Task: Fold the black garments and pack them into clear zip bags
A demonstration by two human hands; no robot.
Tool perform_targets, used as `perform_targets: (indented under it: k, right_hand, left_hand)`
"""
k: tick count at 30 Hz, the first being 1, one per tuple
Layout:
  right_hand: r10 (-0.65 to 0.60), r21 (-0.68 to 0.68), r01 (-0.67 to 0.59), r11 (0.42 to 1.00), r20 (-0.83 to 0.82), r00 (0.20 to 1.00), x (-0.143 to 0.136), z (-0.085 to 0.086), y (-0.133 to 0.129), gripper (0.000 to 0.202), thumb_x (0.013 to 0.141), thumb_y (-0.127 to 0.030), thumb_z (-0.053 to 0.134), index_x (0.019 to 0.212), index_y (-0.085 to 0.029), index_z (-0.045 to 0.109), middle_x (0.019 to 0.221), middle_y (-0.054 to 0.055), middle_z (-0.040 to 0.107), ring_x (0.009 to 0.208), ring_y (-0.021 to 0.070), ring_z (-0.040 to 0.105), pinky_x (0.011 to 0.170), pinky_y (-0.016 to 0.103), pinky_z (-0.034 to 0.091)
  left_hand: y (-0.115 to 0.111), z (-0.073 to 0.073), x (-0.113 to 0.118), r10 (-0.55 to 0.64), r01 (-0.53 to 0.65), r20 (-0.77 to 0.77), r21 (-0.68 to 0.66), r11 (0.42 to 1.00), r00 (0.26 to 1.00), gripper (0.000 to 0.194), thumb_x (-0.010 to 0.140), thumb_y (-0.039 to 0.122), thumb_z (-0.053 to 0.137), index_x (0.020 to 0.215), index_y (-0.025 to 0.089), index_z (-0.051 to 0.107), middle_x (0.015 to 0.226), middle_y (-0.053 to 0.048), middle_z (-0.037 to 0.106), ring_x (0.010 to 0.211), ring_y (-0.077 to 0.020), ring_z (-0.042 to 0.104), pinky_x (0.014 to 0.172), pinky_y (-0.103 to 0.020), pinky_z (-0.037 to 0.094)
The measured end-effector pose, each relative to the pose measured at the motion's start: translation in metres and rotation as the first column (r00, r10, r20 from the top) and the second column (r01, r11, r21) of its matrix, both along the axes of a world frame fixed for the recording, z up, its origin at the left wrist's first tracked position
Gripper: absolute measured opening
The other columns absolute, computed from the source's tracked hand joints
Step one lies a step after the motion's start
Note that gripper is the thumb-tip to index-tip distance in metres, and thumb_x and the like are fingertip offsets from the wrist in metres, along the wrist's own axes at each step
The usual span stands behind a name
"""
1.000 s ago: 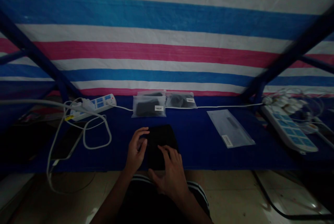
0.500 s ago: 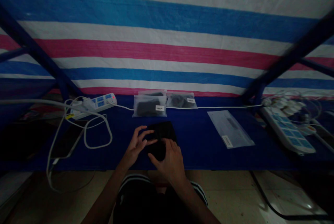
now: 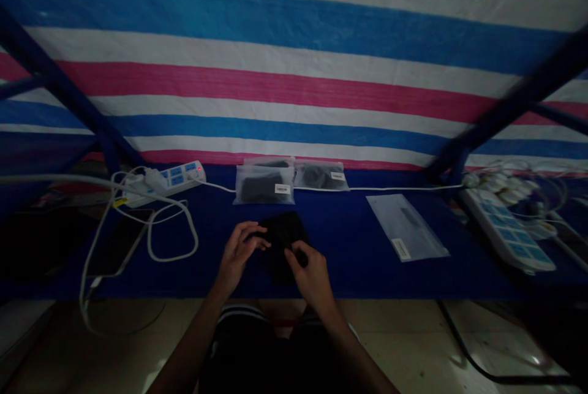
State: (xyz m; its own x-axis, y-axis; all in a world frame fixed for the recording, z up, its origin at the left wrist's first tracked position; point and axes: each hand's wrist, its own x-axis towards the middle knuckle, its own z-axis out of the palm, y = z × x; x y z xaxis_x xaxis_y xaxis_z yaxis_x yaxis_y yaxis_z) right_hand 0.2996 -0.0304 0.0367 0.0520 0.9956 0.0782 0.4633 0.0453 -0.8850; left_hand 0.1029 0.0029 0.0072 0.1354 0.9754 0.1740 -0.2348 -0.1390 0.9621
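Observation:
A soft black fabric item [image 3: 282,228] lies on the blue surface in front of me; it is too dark to tell its exact kind. At its left edge, my left hand [image 3: 239,253] has its fingers curled, with a dark part of the fabric between thumb and fingers. My right hand [image 3: 312,271] pinches the fabric at its right side, thumb against bent fingers. Beyond the fabric lie frosted zip bags [image 3: 266,187] with black contents and white barcode labels. A flat frosted zip bag [image 3: 407,225] with a label lies to the right.
On the left are a white power strip [image 3: 177,178], a looped white cable [image 3: 195,241] and a phone [image 3: 122,244]. Another power strip [image 3: 509,228], crowded with plugs, stands at the right. Dark blue frame bars [image 3: 68,87] flank a striped sheet [image 3: 294,81] behind.
My right hand has shifted slightly right and turned, its fingers now pinching the fabric rather than lying over it. My left hand's fingers have curled in more.

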Motion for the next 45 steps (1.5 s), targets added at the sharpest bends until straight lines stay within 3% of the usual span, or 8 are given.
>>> perform_targets:
  k: [6, 16, 20, 25, 31, 34, 39, 45]
  right_hand:
    - [-0.01, -0.045, 0.007, 0.999, -0.072, 0.997, 0.004, 0.002, 0.001, 0.041, 0.096, -0.052, 0.053, 0.069, -0.021, 0.056, 0.063, -0.003, 0.051, 0.061, 0.0145, 0.05, 0.06, 0.027, 0.034]
    - [-0.159, -0.217, 0.08, 0.973, -0.375, 0.913, 0.05, 0.005, 0.01, 0.045, 0.081, -0.065, 0.068, 0.079, -0.02, 0.069, 0.083, 0.004, 0.071, 0.079, 0.0217, 0.062, 0.071, 0.029, 0.047]
    - [-0.235, -0.246, 0.156, 0.957, -0.338, 0.911, 0.097, 0.002, 0.013, 0.049, 0.074, -0.066, 0.073, 0.085, -0.018, 0.075, 0.092, 0.007, 0.078, 0.093, 0.0276, 0.068, 0.081, 0.032, 0.051]
    - [-0.234, -0.275, 0.184, 0.944, -0.16, 0.959, 0.146, -0.013, 0.014, 0.053, 0.073, -0.069, 0.071, 0.08, -0.017, 0.074, 0.079, 0.006, 0.076, 0.079, 0.0264, 0.07, 0.071, 0.032, 0.051]
    - [-0.273, -0.09, 0.291, 0.952, 0.17, 0.947, 0.158, -0.013, 0.017, 0.044, 0.076, -0.061, 0.066, 0.088, -0.02, 0.078, 0.089, 0.01, 0.081, 0.087, 0.0323, 0.075, 0.08, 0.043, 0.055]
    - [-0.382, 0.141, 0.358, 0.923, 0.237, 0.893, 0.149, 0.001, 0.01, 0.041, 0.087, -0.055, 0.061, 0.101, -0.019, 0.076, 0.094, 0.011, 0.08, 0.083, 0.0288, 0.076, 0.079, 0.043, 0.058]
    - [-0.17, 0.336, 0.064, 0.94, 0.299, 0.939, 0.127, 0.017, -0.006, 0.039, 0.099, -0.046, 0.059, 0.129, -0.022, 0.067, 0.134, 0.012, 0.071, 0.121, 0.0278, 0.07, 0.105, 0.046, 0.056]
    - [0.13, 0.101, -0.22, 0.97, 0.551, 0.824, 0.116, -0.024, -0.019, 0.065, 0.105, -0.05, 0.052, 0.163, -0.025, 0.038, 0.169, 0.013, 0.037, 0.16, 0.0326, 0.027, 0.127, 0.063, 0.029]
  left_hand:
    - [-0.01, 0.006, 0.008, 0.105, -0.042, -0.384, 0.168, 0.985, 0.917, 0.026, 0.104, 0.038, 0.056, 0.124, 0.023, 0.063, 0.123, -0.011, 0.069, 0.105, -0.023, 0.067, 0.092, -0.037, 0.053]
    - [-0.013, 0.002, 0.02, 0.281, 0.106, -0.824, 0.377, 0.92, 0.492, 0.039, 0.101, 0.016, 0.055, 0.135, 0.032, 0.064, 0.147, -0.005, 0.06, 0.14, -0.0318, 0.043, 0.116, -0.058, 0.038]
    - [-0.012, -0.003, 0.021, 0.28, 0.119, -0.835, 0.375, 0.919, 0.473, 0.057, 0.092, -0.003, 0.047, 0.136, 0.03, 0.063, 0.149, -0.003, 0.058, 0.144, -0.0291, 0.041, 0.119, -0.057, 0.037]
    - [-0.011, -0.005, 0.019, 0.255, 0.138, -0.832, 0.364, 0.921, 0.493, 0.065, 0.085, -0.009, 0.044, 0.133, 0.029, 0.064, 0.15, -0.003, 0.057, 0.146, -0.0275, 0.041, 0.121, -0.057, 0.036]
    - [-0.01, -0.001, 0.019, 0.262, 0.119, -0.822, 0.367, 0.922, 0.506, 0.041, 0.097, 0.005, 0.047, 0.124, 0.028, 0.067, 0.145, -0.005, 0.061, 0.144, -0.0276, 0.045, 0.119, -0.056, 0.04]
    - [-0.012, 0.003, 0.018, 0.268, 0.122, -0.828, 0.37, 0.921, 0.493, 0.032, 0.103, 0.021, 0.051, 0.131, 0.027, 0.064, 0.148, -0.007, 0.059, 0.145, -0.0291, 0.044, 0.12, -0.056, 0.039]
    - [-0.014, 0.009, 0.018, 0.242, 0.265, -0.873, 0.374, 0.889, 0.423, 0.046, 0.101, 0.033, 0.06, 0.147, 0.031, 0.055, 0.166, -0.005, 0.041, 0.156, -0.032, 0.031, 0.127, -0.061, 0.027]
    - [-0.014, 0.013, 0.021, 0.161, 0.376, -0.939, 0.273, 0.886, 0.304, 0.053, 0.102, 0.038, 0.059, 0.154, 0.033, 0.048, 0.17, -0.003, 0.036, 0.159, -0.0292, 0.029, 0.13, -0.059, 0.025]
